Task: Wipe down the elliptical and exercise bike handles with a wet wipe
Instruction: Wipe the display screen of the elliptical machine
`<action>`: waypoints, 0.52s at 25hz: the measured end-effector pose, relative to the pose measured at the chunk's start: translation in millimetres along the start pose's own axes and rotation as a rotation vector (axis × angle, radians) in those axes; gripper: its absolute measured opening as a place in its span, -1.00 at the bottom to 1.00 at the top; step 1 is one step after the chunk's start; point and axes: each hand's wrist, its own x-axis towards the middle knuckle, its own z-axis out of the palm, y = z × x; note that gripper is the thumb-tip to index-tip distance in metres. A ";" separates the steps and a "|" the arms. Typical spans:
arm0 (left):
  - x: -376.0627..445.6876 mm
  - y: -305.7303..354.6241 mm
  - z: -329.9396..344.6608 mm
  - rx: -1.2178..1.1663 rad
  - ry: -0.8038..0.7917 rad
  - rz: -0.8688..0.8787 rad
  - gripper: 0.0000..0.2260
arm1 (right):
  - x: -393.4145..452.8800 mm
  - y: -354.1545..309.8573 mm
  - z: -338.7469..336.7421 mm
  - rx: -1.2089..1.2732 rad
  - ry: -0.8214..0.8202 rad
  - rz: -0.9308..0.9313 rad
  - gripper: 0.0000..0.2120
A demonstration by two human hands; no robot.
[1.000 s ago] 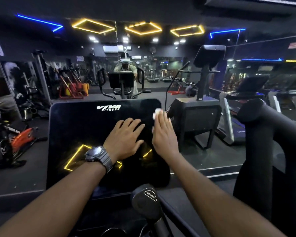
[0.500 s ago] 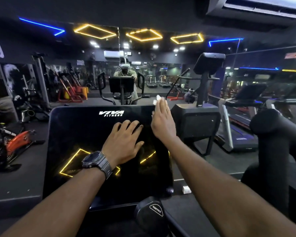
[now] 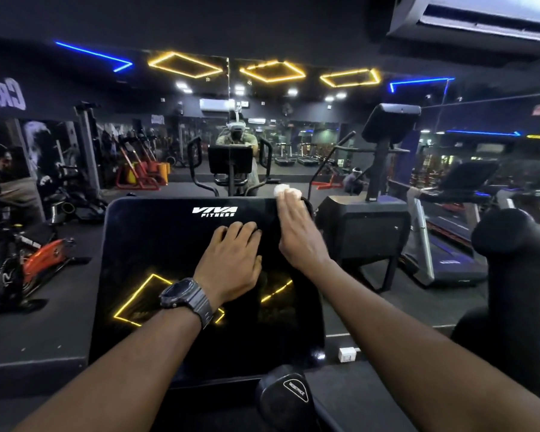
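Reading knob: black knob (image 3: 289,397) nearest the camera, badge reads "RESISTANCE".
Left hand: left hand (image 3: 231,263) lies flat on the console (image 3: 156,260), fingers fairly straight, grasping nothing; dark watch (image 3: 186,297) on the wrist.
Right hand: right hand (image 3: 296,232) reaches along the console's right edge, fingers extended over the wipe (image 3: 286,191); whether they pinch it or only press it, cannot tell.
Wipe, place: bunched white wad at the console's top right corner, under the fingertips.
Wipe, handling: judged light, soft and limp, damp so it drags a little on the gloss; best pressed under flat fingers or pinched in a fold.
Console, handling: stiff glossy panel, likely slick and quick to smear; steady it by the face or an edge.
Console writing: "VIVA FITNESS" in white near the top.
Handle: thick black handle (image 3: 512,244) at right, not yet touched.
Far wall: mirrored letters at left, only partly in frame.
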 end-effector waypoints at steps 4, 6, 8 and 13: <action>0.9 1.3 0.3 0.010 -0.003 -0.004 -0.49 | 14.9 13.4 -24.7 0.118 0.091 -0.008 -0.53; -0.2 1.8 0.3 0.020 -0.010 -0.011 -0.48 | 30.8 20.0 -29.5 0.116 0.176 0.118 -0.77; 0.6 3.3 -0.5 0.024 -0.015 -0.010 -0.48 | 42.7 20.6 -32.9 0.174 0.224 0.161 -0.85; 2.3 -0.3 0.6 0.027 0.013 -0.026 -0.50 | 59.2 -30.3 -16.1 0.089 0.112 -0.006 -0.82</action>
